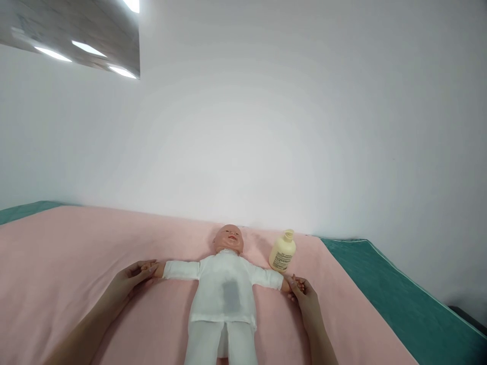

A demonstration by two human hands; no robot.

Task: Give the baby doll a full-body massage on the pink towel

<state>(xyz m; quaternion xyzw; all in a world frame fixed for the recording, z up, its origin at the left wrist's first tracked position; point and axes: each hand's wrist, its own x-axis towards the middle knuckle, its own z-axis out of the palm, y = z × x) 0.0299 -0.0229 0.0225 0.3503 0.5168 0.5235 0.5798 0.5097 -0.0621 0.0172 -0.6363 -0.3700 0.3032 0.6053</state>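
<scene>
A baby doll (208, 296) in a white long-sleeved top and white trousers lies on its back, head toward the wall, both arms stretched out sideways. A grey blurred patch covers part of its chest. My left hand (131, 279) is closed around the doll's hand on the left side, thumb on top. On the other side, my right hand (307, 295) grips the doll's other hand between thumb and fingers. Just beyond my right hand stands a pale yellow pump bottle (283, 251) with printed text, near the doll's sleeve. The lower legs run out of view at the bottom.
A pink cloth (87, 238) lies under the doll, with a green surface (373, 268) showing at its right and far left edges. Behind rises a white wall (243, 126). A reflective panel (76, 25) is at upper left. Something dark (467, 319) shows at the right edge.
</scene>
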